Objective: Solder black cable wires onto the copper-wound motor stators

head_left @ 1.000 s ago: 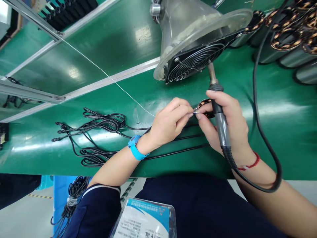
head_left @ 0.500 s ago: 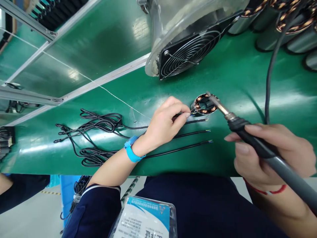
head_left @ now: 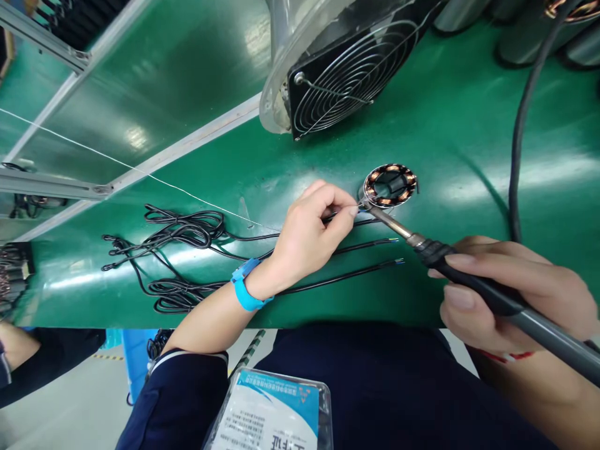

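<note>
My right hand (head_left: 510, 300) grips a soldering iron (head_left: 473, 281) by its dark handle. The iron's tip touches or nearly touches the near left rim of a stator (head_left: 391, 167), a ring of copper windings standing on the bench. Close to that tip, my left hand (head_left: 314, 231) is closed in a pinch around a black cable, its fingertips at the stator's left edge. A thin pale wire (head_left: 201, 199), perhaps solder, runs from the upper left to this hand; its end is hidden. More black cables (head_left: 347, 275) with bared coloured ends pass under and beside the wrist.
A fan with a wire guard (head_left: 351, 87) and clear hood stands behind the stator. More stators (head_left: 529, 37) are grouped at the back right. The iron's cord (head_left: 518, 144) loops down on the right. Coiled cables (head_left: 187, 228) lie left. Another person's arm (head_left: 19, 347) shows far left.
The soldering iron's tip has come down and left, from over the stator's upper right to its near left rim beside my left fingertips. My left hand keeps its pinch. The view has shifted slightly.
</note>
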